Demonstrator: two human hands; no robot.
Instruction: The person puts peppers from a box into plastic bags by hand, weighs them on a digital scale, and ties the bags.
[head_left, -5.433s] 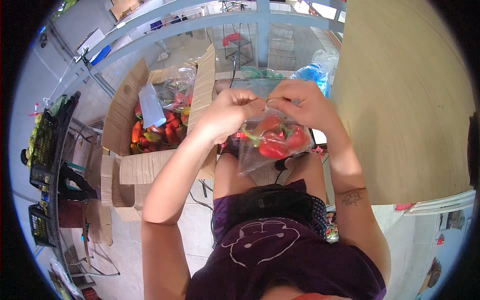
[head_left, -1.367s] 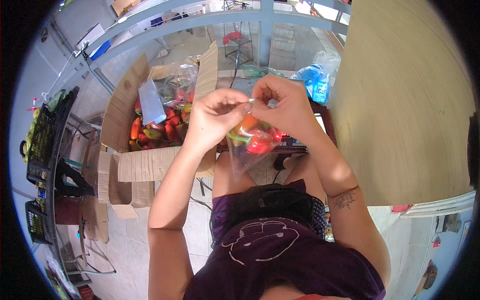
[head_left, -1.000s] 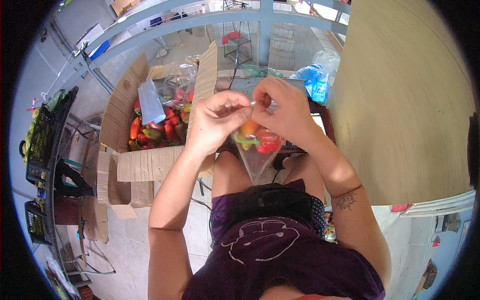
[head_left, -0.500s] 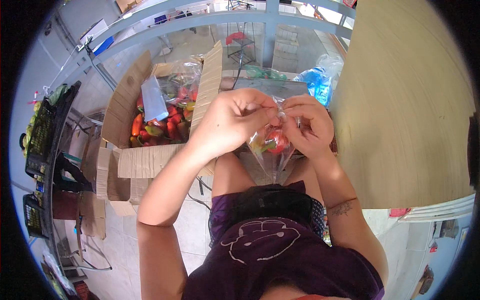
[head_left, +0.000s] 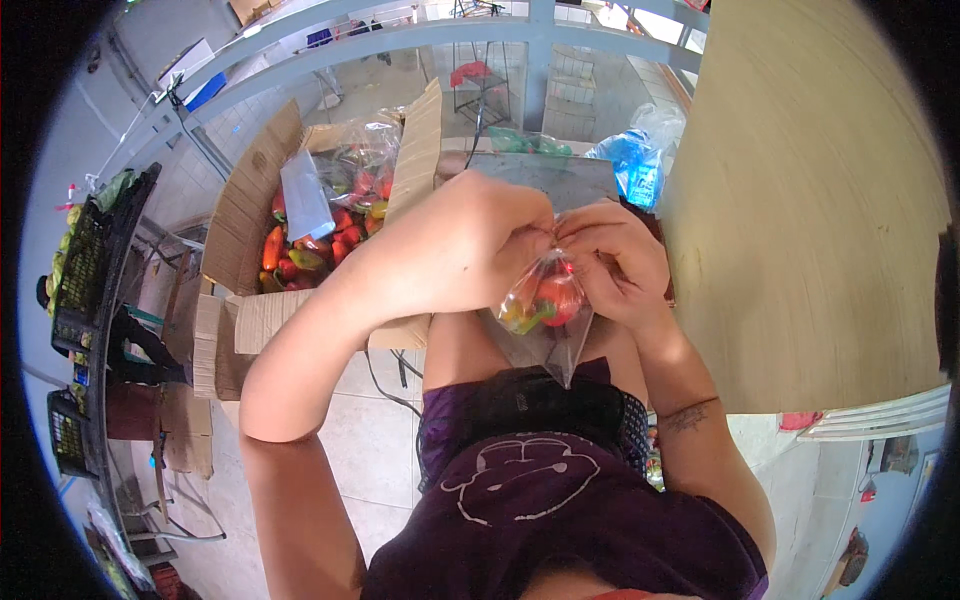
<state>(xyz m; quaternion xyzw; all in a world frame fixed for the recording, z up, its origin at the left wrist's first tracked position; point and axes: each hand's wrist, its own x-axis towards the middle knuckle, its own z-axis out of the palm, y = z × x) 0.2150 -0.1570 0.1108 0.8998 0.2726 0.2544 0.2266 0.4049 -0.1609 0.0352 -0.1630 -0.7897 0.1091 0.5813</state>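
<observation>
Bag in both hands, right at the centre of the frame: a clear plastic bag point(head_left: 560, 352), with red and yellowish peppers point(head_left: 551, 300) bunched inside and one green stem showing, hangs over the person's lap, its spare film tapering to a point below. On the left hand point(head_left: 495, 240), the fingers are curled in tight at the gathered neck, their tips partly hidden behind the knuckles. Across from it, the right hand point(head_left: 618, 258) has its fingers bent and pinched onto the same neck, so the two grips practically meet. Handling now: this looks a light load, the film thin, limp and probably slippery, the peppers firm-skinned but likely to bruise or crack if squeezed. Best hold, I'd judge, is exactly there, on the twisted neck above the contents, with the weight left to hang; the loose lower film would give a poor grip. Left of centre, a cardboard box point(head_left: 250, 195) carries loose peppers point(head_left: 300, 262) and a whitish plastic packet point(head_left: 307, 198); upper right, a blue plastic bag point(head_left: 638, 165) sits near the edge of a pale surface point(head_left: 810, 220).
</observation>
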